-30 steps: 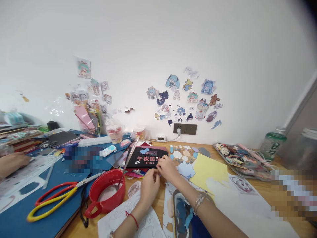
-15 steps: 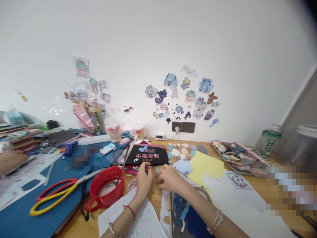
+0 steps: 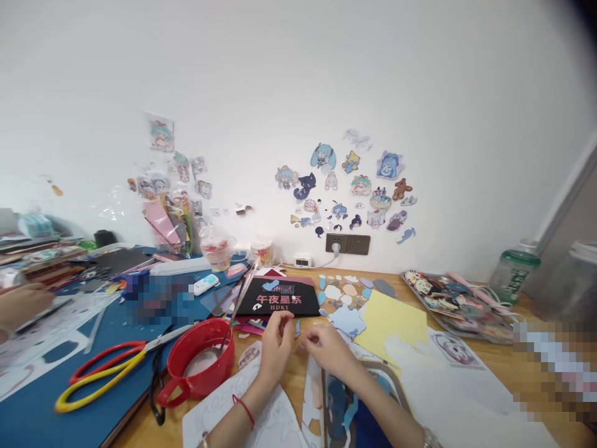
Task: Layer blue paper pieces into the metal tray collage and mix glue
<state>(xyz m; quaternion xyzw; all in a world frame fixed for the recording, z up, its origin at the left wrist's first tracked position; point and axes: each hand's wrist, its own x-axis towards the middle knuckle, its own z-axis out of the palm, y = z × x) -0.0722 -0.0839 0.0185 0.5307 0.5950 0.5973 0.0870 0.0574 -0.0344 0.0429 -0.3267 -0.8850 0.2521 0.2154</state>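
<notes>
My left hand (image 3: 276, 345) is held over the wooden table in front of the black card with pink lettering (image 3: 278, 301). Its fingers are curled in toward the thumb, and anything between them is too small to make out. Facing it, my right hand (image 3: 329, 350) is closed too, thumb and fingertips drawn together; whatever it may pinch is hidden. A small blue paper scrap (image 3: 297, 328) shows between the two hands. Right of it lies a pale blue paper cutout (image 3: 347, 321). Under my left forearm is a white sheet with line drawings (image 3: 205, 410).
A red mug (image 3: 200, 361) with a utensil in it stands left of my left hand. Red-and-yellow-handled scissors (image 3: 100, 379) lie on a blue mat. Yellow paper (image 3: 389, 323) and a dark blue tray (image 3: 368, 429) are at right. At far left is another person's hand (image 3: 28, 305).
My right hand has drawn back slightly from the blue scrap, while my left fingertips have shifted a little toward it. The whole view has moved slightly down and right.
</notes>
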